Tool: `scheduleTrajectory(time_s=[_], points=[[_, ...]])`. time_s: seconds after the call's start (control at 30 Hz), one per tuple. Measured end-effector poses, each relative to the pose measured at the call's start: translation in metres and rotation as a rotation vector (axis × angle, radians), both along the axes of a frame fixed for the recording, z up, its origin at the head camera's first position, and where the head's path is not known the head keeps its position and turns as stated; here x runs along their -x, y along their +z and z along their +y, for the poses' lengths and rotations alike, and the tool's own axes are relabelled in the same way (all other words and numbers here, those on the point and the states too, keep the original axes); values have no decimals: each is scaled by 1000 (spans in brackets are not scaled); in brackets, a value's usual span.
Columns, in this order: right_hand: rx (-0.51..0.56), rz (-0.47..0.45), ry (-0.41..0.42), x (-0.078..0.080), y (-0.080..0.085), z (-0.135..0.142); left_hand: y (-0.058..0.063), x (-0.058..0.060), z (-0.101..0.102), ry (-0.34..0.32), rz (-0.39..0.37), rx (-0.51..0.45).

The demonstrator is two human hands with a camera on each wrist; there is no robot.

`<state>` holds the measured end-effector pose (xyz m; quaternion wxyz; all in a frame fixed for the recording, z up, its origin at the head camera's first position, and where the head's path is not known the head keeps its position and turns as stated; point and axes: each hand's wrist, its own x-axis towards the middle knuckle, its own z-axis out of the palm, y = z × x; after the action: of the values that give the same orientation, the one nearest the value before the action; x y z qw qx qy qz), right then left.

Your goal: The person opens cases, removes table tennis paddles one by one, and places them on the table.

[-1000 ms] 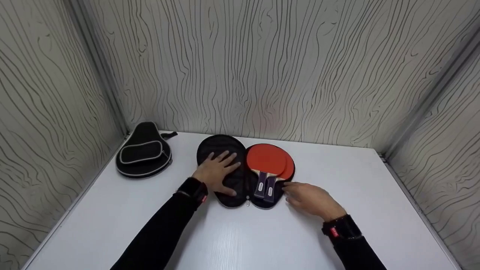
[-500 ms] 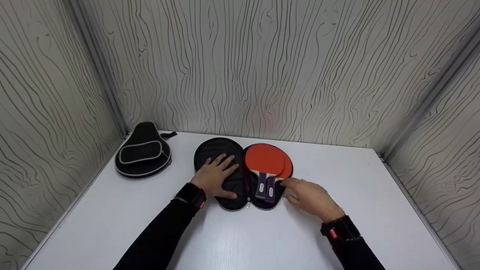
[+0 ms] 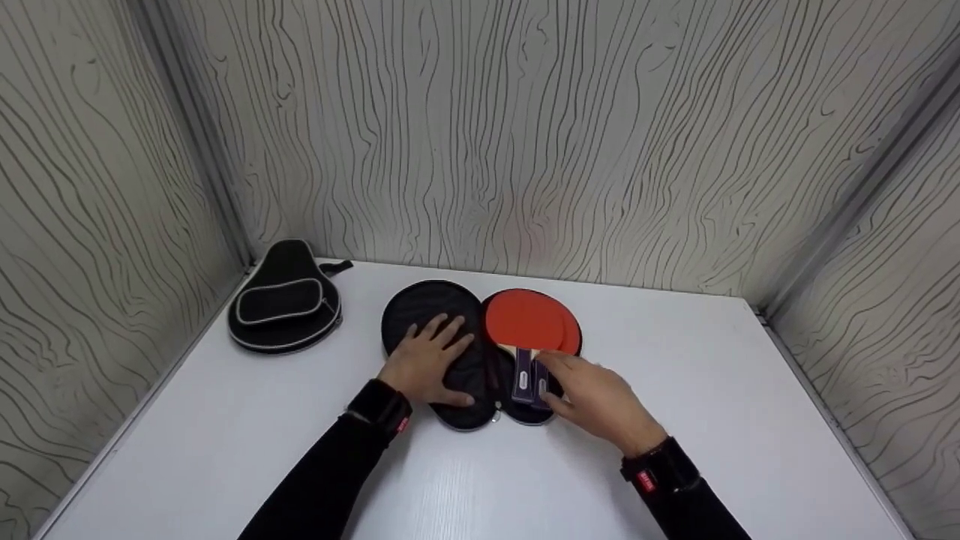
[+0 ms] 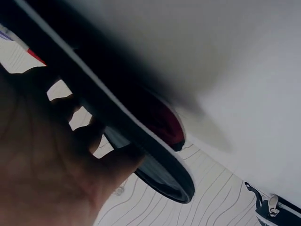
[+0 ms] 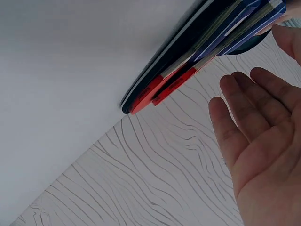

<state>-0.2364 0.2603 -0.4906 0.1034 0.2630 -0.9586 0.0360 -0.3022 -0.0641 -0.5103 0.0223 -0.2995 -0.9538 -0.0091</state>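
Note:
A black zip case (image 3: 420, 304) lies unfolded on the white table. Two red table tennis paddles overlap in its right half: the upper paddle (image 3: 523, 319) partly covers the lower paddle (image 3: 572, 335). Their purple handles point toward me. With fingers spread, my left hand (image 3: 424, 366) rests on the lining of the case's left half; the left wrist view shows the case rim (image 4: 117, 106) next to its thumb. My right hand (image 3: 600, 401) is over the lower paddle's handle, hiding part of it. In the right wrist view its fingers (image 5: 244, 101) are extended, apart from the paddles.
A second black case (image 3: 285, 300) with white piping and a front pocket lies at the table's back left, its strap (image 3: 335, 268) to the right. Patterned panels (image 3: 480, 135) enclose the table at the back and both sides.
My right hand has moved left from the case's right edge to over the paddle handles. The case has shifted slightly left and toward me, with my left hand staying on it.

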Motion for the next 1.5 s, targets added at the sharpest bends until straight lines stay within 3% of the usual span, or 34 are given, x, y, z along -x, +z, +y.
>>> scheduleTrajectory(time_s=[0.43,0.93,1.1,1.37,1.5], points=[[-105,101,122,-5,-9,-36,6,-10,7,30,-18,43],[-121,68,47,-1,-14,-55,6,-12,6,17,-25,42],[-110,112,53,-1,-11,-54,3,-11,4,12,-19,34],[-29,279,93,2,1,-46,3,-12,1,8,-20,21],[-23,295,73,3,10,-39,4,-12,0,4,-31,8]])
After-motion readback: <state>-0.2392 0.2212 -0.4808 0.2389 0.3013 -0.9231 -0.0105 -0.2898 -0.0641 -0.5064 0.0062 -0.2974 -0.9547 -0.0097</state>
